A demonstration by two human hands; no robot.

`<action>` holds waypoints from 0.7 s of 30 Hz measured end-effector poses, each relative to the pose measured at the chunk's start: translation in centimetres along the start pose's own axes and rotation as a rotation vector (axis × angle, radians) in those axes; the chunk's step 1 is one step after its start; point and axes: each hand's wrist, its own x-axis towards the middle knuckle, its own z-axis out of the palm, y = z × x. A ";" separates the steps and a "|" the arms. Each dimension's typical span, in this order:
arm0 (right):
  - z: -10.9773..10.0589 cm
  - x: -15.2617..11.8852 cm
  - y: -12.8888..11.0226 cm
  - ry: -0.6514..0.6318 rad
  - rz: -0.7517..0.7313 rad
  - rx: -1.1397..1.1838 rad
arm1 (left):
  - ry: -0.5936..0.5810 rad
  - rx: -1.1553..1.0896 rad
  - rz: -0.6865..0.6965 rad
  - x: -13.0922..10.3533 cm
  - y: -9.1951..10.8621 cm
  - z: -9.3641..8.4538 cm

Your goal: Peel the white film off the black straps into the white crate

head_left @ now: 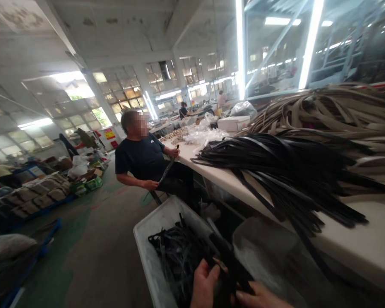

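Note:
At the lower edge of the head view my left hand (204,280) is closed, thumb and fingers pinched on a dark strap with a small shiny spot near the fingertips. My right hand (259,296) lies to its right, its fingers closed around a black strap (232,261) that slants up and leftward. Both hands are over the right side of a white plastic bin (141,241), which holds a tangle of black straps (176,248). Blur and dim light hide where the held pieces end. On the table beside me lies a heap of long black straps (259,152).
Brown straps (308,107) are piled behind the black ones on the pale table (368,218). A seated co-worker (144,158) holds a dark strip beyond the bin. A clear plastic bag (263,239) hangs under the table edge. Stacked goods (38,192) stand at left.

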 end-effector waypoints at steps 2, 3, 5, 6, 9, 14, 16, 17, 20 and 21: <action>1.1 -1.7 -0.2 -0.010 0.131 0.145 | -0.086 0.067 -0.027 -1.7 1.3 0.2; 1.7 -2.5 -0.5 -0.015 0.145 0.211 | -0.126 0.101 -0.043 -2.5 1.7 0.3; 2.4 -3.8 -1.3 -0.024 0.184 0.241 | -0.225 0.147 -0.099 -3.7 1.8 0.3; 2.5 -4.4 -1.8 -0.055 0.206 0.207 | -0.257 0.169 -0.115 -4.1 1.6 0.2; 1.7 -5.7 -2.9 -0.092 0.237 0.027 | -0.208 0.212 -0.114 -4.6 0.5 -0.4; -2.2 -6.4 -3.8 0.296 0.237 -0.610 | 0.004 0.219 -0.157 -4.1 -1.3 -1.8; -4.7 -5.9 -3.5 0.510 0.293 -0.872 | 0.014 0.276 -0.223 -4.0 -2.0 -2.1; -6.1 -5.6 -3.3 0.590 0.334 -0.950 | 0.006 0.307 -0.255 -3.9 -2.5 -2.2; -10.1 -4.8 -1.9 0.660 0.462 -0.992 | -0.059 0.376 -0.334 -3.9 -3.8 -2.3; -11.2 -4.8 -1.4 0.644 0.506 -0.984 | -0.088 0.391 -0.356 -3.9 -4.2 -2.3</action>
